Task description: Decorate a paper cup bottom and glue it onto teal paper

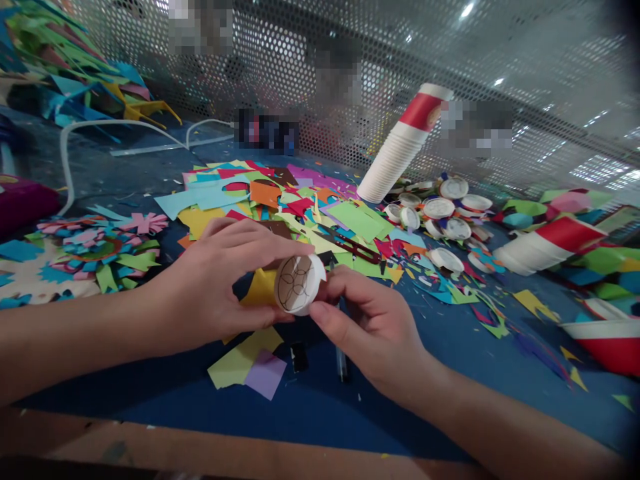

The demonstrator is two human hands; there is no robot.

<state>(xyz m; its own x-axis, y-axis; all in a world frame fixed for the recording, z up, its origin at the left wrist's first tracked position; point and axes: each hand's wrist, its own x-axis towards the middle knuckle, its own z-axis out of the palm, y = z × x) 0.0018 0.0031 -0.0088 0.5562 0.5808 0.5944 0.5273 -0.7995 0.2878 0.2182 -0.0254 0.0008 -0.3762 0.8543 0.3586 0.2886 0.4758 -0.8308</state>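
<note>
Table edge (200,450): brown, running along the bottom, with dark shadow below; hard to make out there.
Left hand (195,287): grasping the left part of the round white piece (299,285), with fingers above and thumb below.
Right hand (383,327): pinching the right rim of the same piece; other fingers curled and partly hidden.
Round white piece: held up between both hands, above the blue table top (280,423); thin curved lines drawn on the face; at the right rim, something small and reddish brown, not possible to name.
Pen (341,363): under the right hand, upper part covered.
Papers near the hands: one yellow-green (235,363), one purple (267,375), beside a small black piece (299,357).
Red and white cup (613,343): cut off by the right edge.
Scissors (353,247): on the colourful paper heap (280,193), partly among scraps.
Cup stacks: one tall and tilted (400,147), one shorter and leaning (545,247); white round pieces (440,208) in a pile between.
Magenta object (27,203): cut off at the left, kind unclear.
Perforated panel (290,67): at the back, with blurred squares over some parts.
</note>
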